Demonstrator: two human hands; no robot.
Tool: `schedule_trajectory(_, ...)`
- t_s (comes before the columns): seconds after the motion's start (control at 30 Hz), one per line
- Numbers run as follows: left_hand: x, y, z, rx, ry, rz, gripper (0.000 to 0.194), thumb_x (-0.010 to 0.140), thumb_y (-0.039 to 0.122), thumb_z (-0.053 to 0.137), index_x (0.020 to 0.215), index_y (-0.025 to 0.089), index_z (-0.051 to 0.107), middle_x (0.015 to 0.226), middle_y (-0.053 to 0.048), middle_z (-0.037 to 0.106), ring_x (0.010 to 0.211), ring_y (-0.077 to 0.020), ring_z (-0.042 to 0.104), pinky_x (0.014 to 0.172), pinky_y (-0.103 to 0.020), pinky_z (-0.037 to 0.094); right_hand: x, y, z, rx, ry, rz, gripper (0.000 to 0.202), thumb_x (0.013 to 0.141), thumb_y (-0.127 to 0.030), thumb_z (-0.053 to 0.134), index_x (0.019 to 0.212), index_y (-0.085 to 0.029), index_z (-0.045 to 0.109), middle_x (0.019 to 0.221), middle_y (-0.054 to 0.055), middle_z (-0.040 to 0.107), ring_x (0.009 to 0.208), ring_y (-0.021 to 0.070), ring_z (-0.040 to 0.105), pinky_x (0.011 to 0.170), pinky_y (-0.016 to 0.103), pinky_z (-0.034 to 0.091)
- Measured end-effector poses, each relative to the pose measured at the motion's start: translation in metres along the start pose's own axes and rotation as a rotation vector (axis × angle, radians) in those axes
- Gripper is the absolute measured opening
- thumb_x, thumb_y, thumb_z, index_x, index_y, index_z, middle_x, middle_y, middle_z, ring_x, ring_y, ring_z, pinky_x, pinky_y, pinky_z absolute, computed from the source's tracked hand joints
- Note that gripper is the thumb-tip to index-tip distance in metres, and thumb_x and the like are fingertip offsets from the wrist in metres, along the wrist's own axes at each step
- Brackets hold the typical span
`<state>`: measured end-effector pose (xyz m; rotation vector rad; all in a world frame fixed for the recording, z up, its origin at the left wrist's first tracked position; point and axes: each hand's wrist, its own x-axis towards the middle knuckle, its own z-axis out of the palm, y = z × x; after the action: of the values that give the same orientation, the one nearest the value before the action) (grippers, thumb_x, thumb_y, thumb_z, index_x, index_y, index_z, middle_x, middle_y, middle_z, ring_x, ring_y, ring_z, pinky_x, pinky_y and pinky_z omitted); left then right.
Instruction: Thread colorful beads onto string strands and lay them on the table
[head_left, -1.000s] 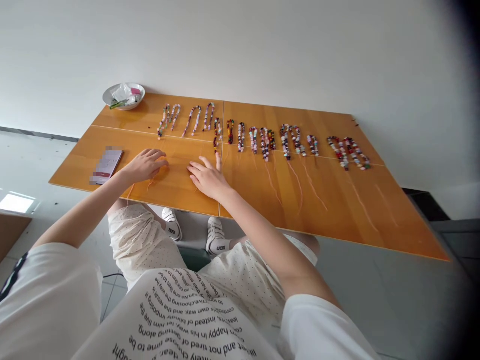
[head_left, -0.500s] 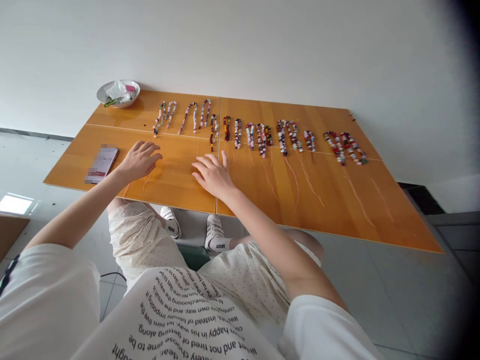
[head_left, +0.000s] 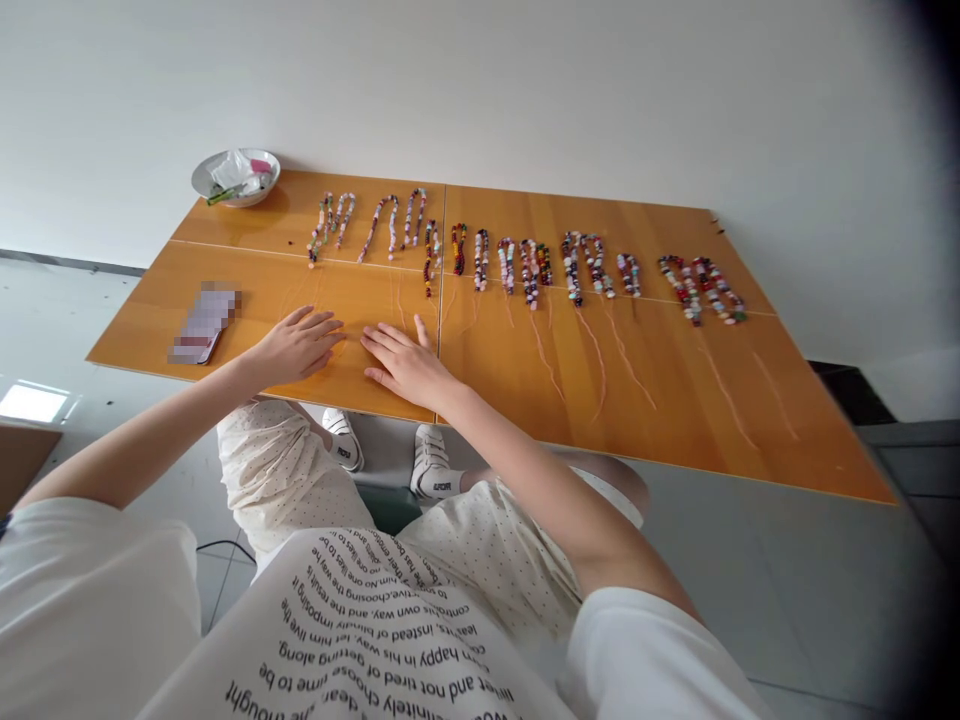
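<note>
Wooden table (head_left: 495,390), looped multicoloured bead strands (head_left: 571,275), left hand (head_left: 298,346) loosely spread, right hand (head_left: 405,362) likewise

Upside-down black lettering (head_left: 375,635) on the white shirt (head_left: 330,600): "not tired of getting along".

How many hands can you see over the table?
2. The left hand is over the table, beside the phone; the right hand is just to its right. Both are on the near side of the bead strings.
</note>
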<state>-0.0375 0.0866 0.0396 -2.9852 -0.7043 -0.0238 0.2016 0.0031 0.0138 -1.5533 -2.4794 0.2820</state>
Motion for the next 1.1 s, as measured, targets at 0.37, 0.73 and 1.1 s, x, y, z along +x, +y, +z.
schedule_trajectory(0.37, -0.035, -0.009, -0.005, 0.026, 0.048, 0.142, 0.034, 0.101, 0.027, 0.042, 0.126, 0.022, 0.063, 0.138, -0.010, 0.063, 0.131, -0.0270, 0.057, 0.114, -0.051, 0.040, -0.037, 0.002, -0.003, -0.020, 0.012, -0.121, 0.041, 0.104, -0.036, 0.044, 0.141, -0.023, 0.055, 0.149, 0.002, 0.053, 0.146, 0.0292, 0.041, 0.121, 0.074, 0.005)
schedule_trajectory(0.73, -0.025, -0.006, -0.003, 0.045, 0.098, 0.177, 0.030, 0.101, 0.032, 0.042, 0.107, 0.023, 0.070, 0.133, -0.006, 0.067, 0.127, -0.0248, 0.059, 0.109, -0.047, 0.043, -0.032, -0.009, 0.010, 0.091, 0.193, -0.160, 0.035, 0.101, -0.024, 0.043, 0.115, -0.025, 0.074, 0.113, 0.002, 0.077, 0.115, 0.0211, 0.064, 0.125, 0.058, 0.021)
schedule_trajectory(1.1, -0.027, 0.014, 0.012, -0.044, 0.106, 0.104, 0.045, 0.100, 0.043, 0.044, 0.134, 0.019, 0.060, 0.138, -0.012, 0.063, 0.129, -0.0294, 0.055, 0.110, -0.047, 0.041, -0.037, -0.011, 0.007, 0.049, 0.192, 0.030, 0.049, 0.096, -0.011, 0.037, 0.140, -0.017, 0.058, 0.144, 0.007, 0.059, 0.134, 0.0256, 0.050, 0.121, 0.054, 0.033)
